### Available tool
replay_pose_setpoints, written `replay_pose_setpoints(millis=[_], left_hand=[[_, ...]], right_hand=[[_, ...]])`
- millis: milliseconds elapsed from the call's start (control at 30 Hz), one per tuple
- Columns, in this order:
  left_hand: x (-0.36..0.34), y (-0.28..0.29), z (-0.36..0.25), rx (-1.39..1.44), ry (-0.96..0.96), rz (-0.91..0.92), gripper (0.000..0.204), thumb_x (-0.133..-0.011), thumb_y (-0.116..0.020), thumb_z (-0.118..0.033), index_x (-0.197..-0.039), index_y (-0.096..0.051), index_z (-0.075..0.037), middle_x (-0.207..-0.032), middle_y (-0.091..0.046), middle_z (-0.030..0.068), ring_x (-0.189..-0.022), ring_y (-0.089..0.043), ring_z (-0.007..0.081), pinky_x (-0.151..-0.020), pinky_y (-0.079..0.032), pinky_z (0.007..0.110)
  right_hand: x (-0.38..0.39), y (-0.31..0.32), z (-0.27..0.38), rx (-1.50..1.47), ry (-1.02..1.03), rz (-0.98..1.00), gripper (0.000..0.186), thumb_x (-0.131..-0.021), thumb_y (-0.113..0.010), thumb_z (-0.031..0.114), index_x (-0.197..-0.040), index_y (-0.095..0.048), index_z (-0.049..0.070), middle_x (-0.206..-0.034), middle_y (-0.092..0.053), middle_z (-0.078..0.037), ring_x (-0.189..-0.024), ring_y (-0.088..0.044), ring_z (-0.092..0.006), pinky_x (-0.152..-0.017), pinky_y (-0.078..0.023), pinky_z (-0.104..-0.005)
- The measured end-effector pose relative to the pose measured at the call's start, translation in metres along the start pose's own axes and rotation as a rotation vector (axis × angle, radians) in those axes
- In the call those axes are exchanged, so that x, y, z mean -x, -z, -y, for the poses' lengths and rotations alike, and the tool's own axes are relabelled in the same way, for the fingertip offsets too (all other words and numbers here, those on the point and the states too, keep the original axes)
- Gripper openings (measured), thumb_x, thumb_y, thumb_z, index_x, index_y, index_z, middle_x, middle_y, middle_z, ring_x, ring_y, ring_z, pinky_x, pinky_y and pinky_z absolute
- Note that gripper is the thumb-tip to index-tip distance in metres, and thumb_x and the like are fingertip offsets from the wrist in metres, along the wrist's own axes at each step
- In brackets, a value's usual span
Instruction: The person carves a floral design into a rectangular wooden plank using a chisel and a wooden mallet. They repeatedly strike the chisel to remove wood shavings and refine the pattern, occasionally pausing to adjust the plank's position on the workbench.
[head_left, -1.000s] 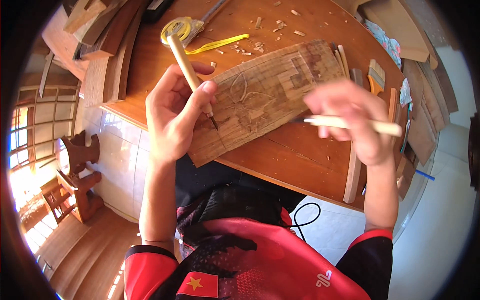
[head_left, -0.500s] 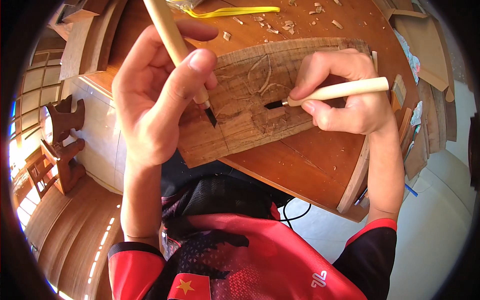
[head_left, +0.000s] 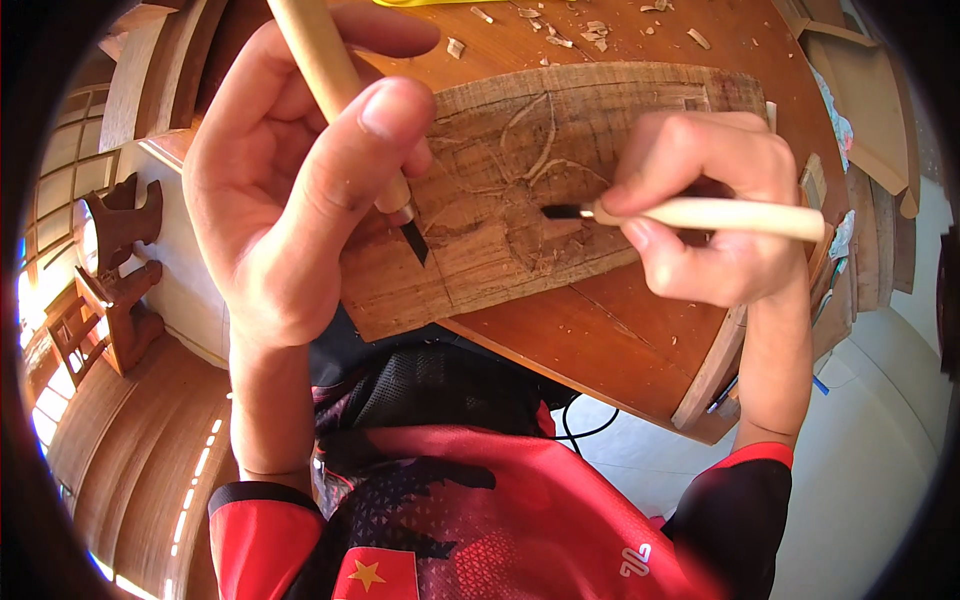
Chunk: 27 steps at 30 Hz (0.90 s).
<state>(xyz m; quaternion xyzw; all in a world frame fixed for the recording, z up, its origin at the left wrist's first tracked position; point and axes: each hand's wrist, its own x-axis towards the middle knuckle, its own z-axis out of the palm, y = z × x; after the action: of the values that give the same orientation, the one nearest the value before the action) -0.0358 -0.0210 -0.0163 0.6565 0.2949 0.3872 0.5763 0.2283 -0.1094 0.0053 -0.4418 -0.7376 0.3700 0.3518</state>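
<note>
My left hand [head_left: 290, 190] is wrapped round a light wooden-handled carving knife [head_left: 315, 45], held at a slant with its dark angled blade pointing down over the board's left part. In my right hand [head_left: 715, 190] a second pale-handled tool [head_left: 735, 216] lies nearly level, pinched between fingers and thumb, its short dark blade pointing left over the middle of the carving. The weathered wooden board [head_left: 470, 290] has carved curved, petal-like outlines and lies tilted on the table, overhanging its near edge. I cannot tell whether either blade touches the wood.
The orange-brown table [head_left: 620, 340] holds wood shavings [head_left: 595, 30], a yellow item at the top edge and a wooden strip [head_left: 705, 375] at right. Planks [head_left: 160, 70] are stacked upper left. Beyond are carved wooden furniture [head_left: 115, 300], more boards [head_left: 875, 120] and a cable [head_left: 585, 430].
My right hand has moved over the board, its tool now firmly pinched and pointing left. My left hand with its knife appears larger and further left. The whole view has shifted.
</note>
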Motion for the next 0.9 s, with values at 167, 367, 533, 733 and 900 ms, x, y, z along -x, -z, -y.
replay_pose_setpoints(millis=[167,367,533,733,900], left_hand=[[0.0,0.002,0.004,-0.018,-0.041,0.028,0.051,-0.103,-0.058,-0.031,-0.127,-0.05,0.014,-0.072,-0.054,0.0063,-0.061,-0.049,0.0136,-0.074,-0.046,0.033],[-0.001,0.003,0.004,-0.051,-0.051,0.039,0.055,-0.103,-0.057,-0.036,-0.127,-0.051,0.013,-0.07,-0.051,0.0042,-0.059,-0.047,0.0126,-0.073,-0.046,0.033],[0.0,0.005,0.003,-0.072,-0.061,0.042,0.056,-0.103,-0.057,-0.038,-0.128,-0.051,0.011,-0.07,-0.052,0.0023,-0.058,-0.046,0.0105,-0.072,-0.046,0.033],[0.001,0.013,0.01,-0.041,-0.049,0.023,0.056,-0.103,-0.057,-0.039,-0.128,-0.052,0.011,-0.071,-0.052,0.0014,-0.058,-0.046,0.0095,-0.071,-0.046,0.033],[0.0,0.009,0.006,-0.055,-0.056,0.022,0.056,-0.103,-0.056,-0.04,-0.128,-0.052,0.011,-0.071,-0.052,0.0012,-0.058,-0.046,0.0097,-0.072,-0.047,0.033]], right_hand=[[0.0,-0.003,-0.004,0.005,0.014,-0.011,0.019,-0.064,-0.067,-0.009,-0.081,-0.065,-0.001,-0.068,-0.066,-0.01,-0.057,-0.063,-0.0184,-0.052,-0.048,-0.0279],[0.0,0.001,-0.005,-0.006,0.002,0.02,0.02,-0.063,-0.067,-0.009,-0.081,-0.065,-0.001,-0.067,-0.066,-0.01,-0.055,-0.062,-0.0186,-0.051,-0.048,-0.028],[-0.001,-0.001,-0.005,-0.017,0.021,0.008,0.02,-0.061,-0.065,-0.008,-0.079,-0.065,0.0,-0.065,-0.065,-0.009,-0.053,-0.061,-0.0176,-0.048,-0.046,-0.0273],[0.001,-0.003,-0.006,-0.031,0.032,-0.012,0.02,-0.06,-0.064,-0.007,-0.078,-0.064,0.001,-0.063,-0.063,-0.008,-0.05,-0.059,-0.0169,-0.046,-0.045,-0.0269],[-0.001,-0.004,-0.008,-0.022,0.044,-0.026,0.019,-0.062,-0.067,-0.006,-0.08,-0.065,0.001,-0.064,-0.064,-0.008,-0.05,-0.059,-0.0172,-0.046,-0.046,-0.027]])
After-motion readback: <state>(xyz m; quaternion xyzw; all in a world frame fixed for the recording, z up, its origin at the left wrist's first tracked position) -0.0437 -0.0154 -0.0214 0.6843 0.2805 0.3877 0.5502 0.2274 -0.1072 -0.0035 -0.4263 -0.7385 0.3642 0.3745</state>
